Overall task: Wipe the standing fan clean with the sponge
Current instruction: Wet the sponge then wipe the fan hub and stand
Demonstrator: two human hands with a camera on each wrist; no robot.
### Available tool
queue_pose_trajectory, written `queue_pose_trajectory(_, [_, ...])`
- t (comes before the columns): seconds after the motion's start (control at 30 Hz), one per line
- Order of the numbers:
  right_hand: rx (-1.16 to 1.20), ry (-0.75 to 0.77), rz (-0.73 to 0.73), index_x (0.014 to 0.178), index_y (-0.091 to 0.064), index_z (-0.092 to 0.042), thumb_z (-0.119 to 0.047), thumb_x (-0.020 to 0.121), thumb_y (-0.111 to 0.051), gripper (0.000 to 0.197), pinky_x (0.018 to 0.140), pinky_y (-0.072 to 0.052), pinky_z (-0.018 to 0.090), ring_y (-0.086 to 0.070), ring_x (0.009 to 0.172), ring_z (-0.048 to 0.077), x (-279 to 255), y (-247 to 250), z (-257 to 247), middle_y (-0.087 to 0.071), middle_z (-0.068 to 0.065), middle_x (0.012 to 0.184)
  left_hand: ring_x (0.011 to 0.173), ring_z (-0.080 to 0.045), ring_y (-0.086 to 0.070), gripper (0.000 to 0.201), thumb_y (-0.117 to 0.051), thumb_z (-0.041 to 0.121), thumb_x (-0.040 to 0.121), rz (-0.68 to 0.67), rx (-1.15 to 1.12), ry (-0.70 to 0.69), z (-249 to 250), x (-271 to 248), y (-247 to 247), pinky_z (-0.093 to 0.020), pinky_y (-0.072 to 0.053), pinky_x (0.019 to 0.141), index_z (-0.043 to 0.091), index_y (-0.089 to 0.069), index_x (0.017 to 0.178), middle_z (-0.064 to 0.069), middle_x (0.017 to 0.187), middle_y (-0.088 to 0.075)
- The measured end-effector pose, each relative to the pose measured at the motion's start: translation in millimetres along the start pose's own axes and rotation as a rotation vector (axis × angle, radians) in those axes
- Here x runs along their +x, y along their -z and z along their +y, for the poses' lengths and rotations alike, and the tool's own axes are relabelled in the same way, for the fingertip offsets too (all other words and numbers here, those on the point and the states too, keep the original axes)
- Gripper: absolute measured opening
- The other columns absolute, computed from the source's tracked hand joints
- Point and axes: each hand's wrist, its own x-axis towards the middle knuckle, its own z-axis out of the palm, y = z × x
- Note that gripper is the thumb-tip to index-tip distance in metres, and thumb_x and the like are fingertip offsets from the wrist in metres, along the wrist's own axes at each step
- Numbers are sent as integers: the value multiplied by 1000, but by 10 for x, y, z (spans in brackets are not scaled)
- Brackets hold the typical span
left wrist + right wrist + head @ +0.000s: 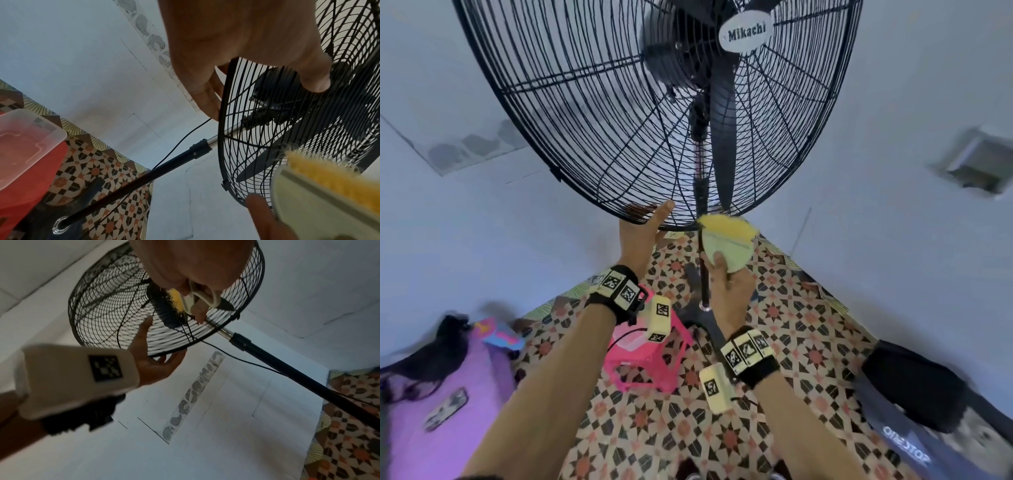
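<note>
Standing fan stood on the patterned floor in the wall corner. Left hand gripped the cage's bottom rim; wrist view showed fingers hooked behind it. Right hand clasped the sponge, yellow side against the rim beside the pole.

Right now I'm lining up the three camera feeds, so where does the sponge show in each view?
Head: sponge at centre, against the fan guard's bottom rim, held by the right hand.
Left wrist: lower right corner, yellow side against the guard.
Right wrist: top centre, under the fingers.
Shared landmark: the fan's black pole.
</note>
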Motion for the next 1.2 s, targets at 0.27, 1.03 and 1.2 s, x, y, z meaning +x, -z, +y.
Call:
queue_pose_trajectory(0.27, [-239, -158, -183, 85, -67, 2, -24, 105, -58, 34, 46, -39, 14, -59, 57, 18, 12, -174, -198, -61, 5, 65, 109, -8, -72, 95, -93, 62, 64, 4, 16, -4, 25, -47, -6, -29, -62, 80, 7, -59, 134, -3, 129, -71])
queue_pose_trajectory(1.03, [-147, -297, -30, 76, -60, -8, -5, 97, -58, 22, 56, -40, 27, -53, 57, 14, 61, 267, -64, -60, 5, 67, 137, -23, -55, 109, -87, 75, 63, 109, 160, 3, -207, 34, -48, -55, -49, 108, 47, -26, 149, 4, 157, -46])
queue_pose_trajectory(1.2, [-211, -460, 14, 80, -49, -9, -19, 101, -54, 23, 60, -39, 32, -51, 65, 26, 758, 288, -35, -61, 17, 79, 104, -14, -68, 95, -82, 82, 60, 96, 168, 50, -201, -121, -281, -46, -56, 98, 17, -64, 126, 7, 116, -73])
